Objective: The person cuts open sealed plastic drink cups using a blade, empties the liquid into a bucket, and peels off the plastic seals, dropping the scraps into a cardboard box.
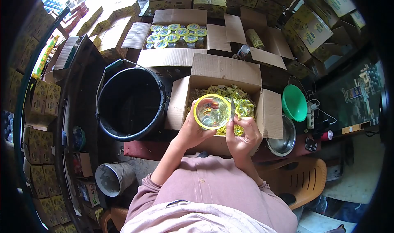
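My left hand (191, 129) is wrapped around a see-through plastic cup (211, 114) with a yellow rim, its mouth tilted up towards me. Fingers show through the cup's wall. Beside the rim, my right hand (243, 135) pinches a small knife (232, 109), blade pointing up. The blade is very near the rim's right side; whether they touch, I cannot tell. Beneath both hands an open cardboard box (180, 103) holds a heap of yellow and clear plastic scraps (245, 105).
A black bucket (102, 110) stands at left. Farther back, an open carton (168, 56) holds several yellow-lidded cups (172, 38); another carton (236, 34) holds a stack of yellow lids (254, 39). A green bowl (294, 103) and metal bowl (283, 140) sit at right.
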A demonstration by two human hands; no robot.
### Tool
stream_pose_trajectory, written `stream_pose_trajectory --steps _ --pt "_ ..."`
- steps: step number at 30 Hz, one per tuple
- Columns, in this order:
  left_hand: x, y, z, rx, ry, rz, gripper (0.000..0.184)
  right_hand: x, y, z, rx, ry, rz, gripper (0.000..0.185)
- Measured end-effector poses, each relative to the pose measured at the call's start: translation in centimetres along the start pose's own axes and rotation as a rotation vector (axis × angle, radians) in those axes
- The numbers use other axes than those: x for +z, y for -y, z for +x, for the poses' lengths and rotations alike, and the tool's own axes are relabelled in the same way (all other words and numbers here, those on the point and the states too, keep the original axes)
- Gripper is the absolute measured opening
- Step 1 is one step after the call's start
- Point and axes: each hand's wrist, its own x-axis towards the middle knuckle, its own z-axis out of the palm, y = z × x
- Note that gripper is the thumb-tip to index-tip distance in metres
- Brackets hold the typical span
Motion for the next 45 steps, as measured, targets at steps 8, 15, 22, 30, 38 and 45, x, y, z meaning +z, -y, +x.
stream_pose_trajectory --steps 8,15,22,30,38,45 --pt "-0.7 -0.3 0.0 -0.019 0.063 0.093 0.07 0.1 0.1 0.3 0.029 0.015 0.011 0.017" --pt "-0.7 -0.5 0.1 0.064 0.106 0.043 0.068 0.3 -1.4 0.6 0.044 0.067 0.163 0.018" --pt "0.3 -0.3 0.5 -0.023 -0.051 -0.143 0.066 0.1 -0.6 -0.3 0.086 0.029 0.184 0.015" --pt "-0.3 -0.3 0.4 0.02 0.02 0.007 0.063 0.2 0.0 0.2 0.033 0.022 0.067 0.016" --pt "-0.8 -0.5 0.3 0.029 0.083 0.02 0.062 0.2 -0.6 0.4 0.016 0.032 0.124 0.02" --pt "-0.5 -0.7 0.3 0.04 0.178 -0.078 0.064 0.2 -0.9 0.4 0.01 0.055 0.129 0.018"
